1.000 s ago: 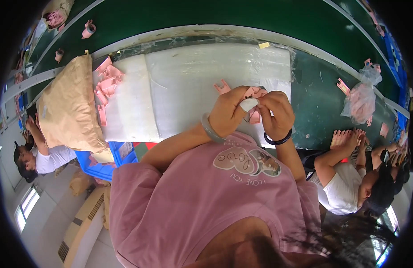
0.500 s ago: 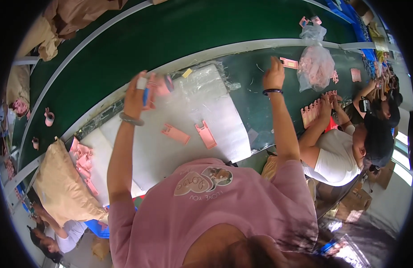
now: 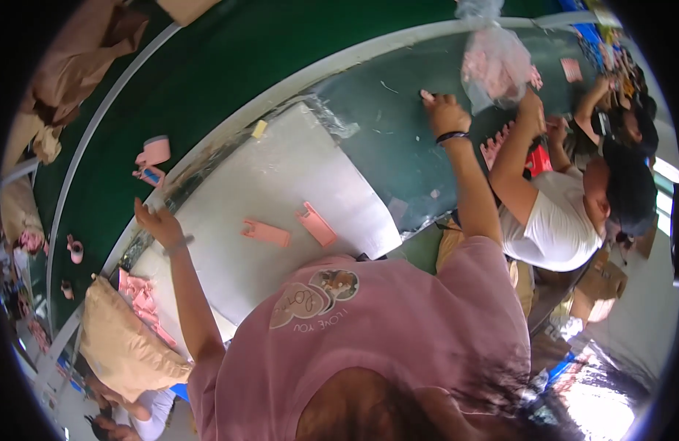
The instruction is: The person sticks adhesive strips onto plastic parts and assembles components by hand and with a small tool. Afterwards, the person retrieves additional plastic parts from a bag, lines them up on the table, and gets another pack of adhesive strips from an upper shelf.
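Note:
Beyond the fingers of my left hand (image 3: 159,223), a pink plastic assembly (image 3: 156,151) with a rounded drum-like part and a blue patch rests on the green conveyor belt (image 3: 229,73). That hand is open and touches nothing I can see. My right hand (image 3: 450,117), with a dark bracelet at the wrist, is closed over the green table. A pale pink end of a plastic piece (image 3: 427,95) shows at its fingers; the rest is hidden. Two flat pink plastic plates (image 3: 265,232) (image 3: 316,224) lie on the white sheet (image 3: 339,191) before me.
Pink parts (image 3: 142,298) are heaped beside a brown paper bag (image 3: 126,338) at the left. A clear plastic bag of pink parts (image 3: 495,67) sits at the far right. A co-worker in white (image 3: 552,228) reaches over the table on my right. A yellow block (image 3: 259,129) lies by the belt's edge.
My left hand has let go of the pink assembly, now on the belt, and drawn back. My right hand has closed; the flat pink piece beside it no longer lies in sight. The view has turned.

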Tool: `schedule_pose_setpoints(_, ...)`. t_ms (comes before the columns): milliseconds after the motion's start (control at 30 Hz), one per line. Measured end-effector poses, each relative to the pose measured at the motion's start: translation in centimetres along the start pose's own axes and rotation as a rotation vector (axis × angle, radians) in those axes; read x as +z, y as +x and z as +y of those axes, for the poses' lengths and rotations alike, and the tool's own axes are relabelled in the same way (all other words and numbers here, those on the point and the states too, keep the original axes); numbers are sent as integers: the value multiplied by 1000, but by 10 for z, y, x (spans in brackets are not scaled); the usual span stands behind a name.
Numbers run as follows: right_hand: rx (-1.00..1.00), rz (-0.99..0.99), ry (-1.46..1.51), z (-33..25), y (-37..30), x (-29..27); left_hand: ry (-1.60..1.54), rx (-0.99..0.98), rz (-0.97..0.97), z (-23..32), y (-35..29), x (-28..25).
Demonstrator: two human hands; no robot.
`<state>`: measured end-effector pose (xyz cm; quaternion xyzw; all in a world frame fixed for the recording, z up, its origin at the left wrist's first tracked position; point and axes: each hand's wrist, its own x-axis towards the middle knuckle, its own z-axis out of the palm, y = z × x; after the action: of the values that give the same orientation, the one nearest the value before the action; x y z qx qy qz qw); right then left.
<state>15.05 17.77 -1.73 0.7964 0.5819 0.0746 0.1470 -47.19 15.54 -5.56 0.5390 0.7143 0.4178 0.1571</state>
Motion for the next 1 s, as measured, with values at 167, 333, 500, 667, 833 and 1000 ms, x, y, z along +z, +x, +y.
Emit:
schedule_pose_setpoints(167,23,258,180,2,-104,21,278,279,-326,88,-112,-6)
schedule_pose_setpoints(333,273,309,210,44,-146,47,197,165,-391,105,-165,-8)
schedule_pose_setpoints(500,116,388,363,24,-177,21,208,214,-427,110,-173,-13)
schedule_pose_setpoints(667,244,232,286,7,-182,9,311,320,-498,94,-174,-11)
schedule_pose_setpoints(833,429,247,177,19,-169,32,325,332,-541,102,-178,-8)
schedule_pose_setpoints(1000,434,298,81,41,-155,48,249,460,-624,125,-190,8)
